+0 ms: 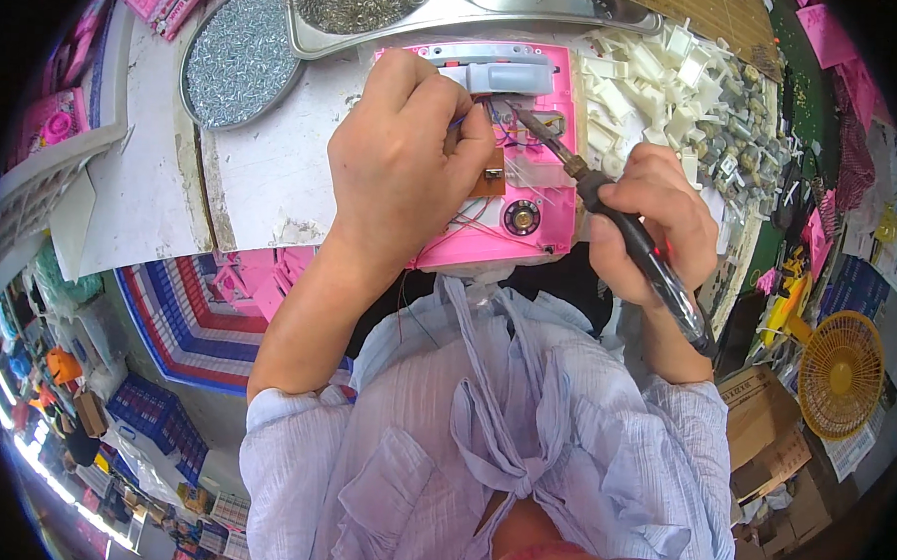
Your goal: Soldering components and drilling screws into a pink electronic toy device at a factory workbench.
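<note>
In front of me lies a pink plastic housing with its inside facing up. It holds a small round speaker, a brown circuit board, a pale grey-blue plastic part along the far side, and several thin coloured wires. My left hand is over the housing's left side, its fingertips pinched on a thin blue wire. My right hand grips the black handle of a soldering iron. Its tip points far left, over the wires beside the left fingertips; whether it touches one is unclear.
A round tray of small screws stands at the far left, beside a metal tray holding small metal pieces. White plastic parts and greyish pieces are heaped to the right. A yellow fan stands at the lower right.
</note>
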A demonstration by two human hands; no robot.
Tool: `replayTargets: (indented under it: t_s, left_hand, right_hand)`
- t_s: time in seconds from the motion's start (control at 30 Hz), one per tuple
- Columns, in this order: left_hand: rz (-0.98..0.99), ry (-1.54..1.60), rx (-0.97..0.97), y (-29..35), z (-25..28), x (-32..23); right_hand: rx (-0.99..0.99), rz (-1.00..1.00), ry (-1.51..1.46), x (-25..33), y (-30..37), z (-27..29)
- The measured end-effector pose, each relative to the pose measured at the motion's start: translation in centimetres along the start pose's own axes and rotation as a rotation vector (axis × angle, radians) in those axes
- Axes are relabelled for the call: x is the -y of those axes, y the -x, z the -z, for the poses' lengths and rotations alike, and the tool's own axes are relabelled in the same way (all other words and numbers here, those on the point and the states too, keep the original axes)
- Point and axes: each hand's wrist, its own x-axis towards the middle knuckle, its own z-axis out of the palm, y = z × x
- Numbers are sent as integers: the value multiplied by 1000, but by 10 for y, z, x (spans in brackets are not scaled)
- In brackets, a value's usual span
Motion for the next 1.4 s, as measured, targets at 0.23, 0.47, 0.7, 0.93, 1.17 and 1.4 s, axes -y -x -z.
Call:
replayTargets:
  t_s: [0.23, 0.47, 0.7, 0.93, 1.17, 1.4]
  left_hand:
    - [-3, 5, 0, 0, 2, 0]
    - [-9, 7, 6, 0, 2, 1]
    - [-22, 6, 7, 0, 3, 2]
    - [-13, 16, 2, 0, 3, 2]
    - [-5, 28, 1, 1, 4, 1]
    - [-20, 12, -7, 0, 2, 2]
  right_hand:
    - [8, 20, 6, -5, -1, -5]
    - [18, 14, 22, -5, -2, -5]
    - [14, 11, 17, -6, -2, -7]
    - [6, 10, 16, -6, -3, -8]
    - [11, 6, 20, -6, -3, -9]
    - [-3, -17, -6, -7, -3, -8]
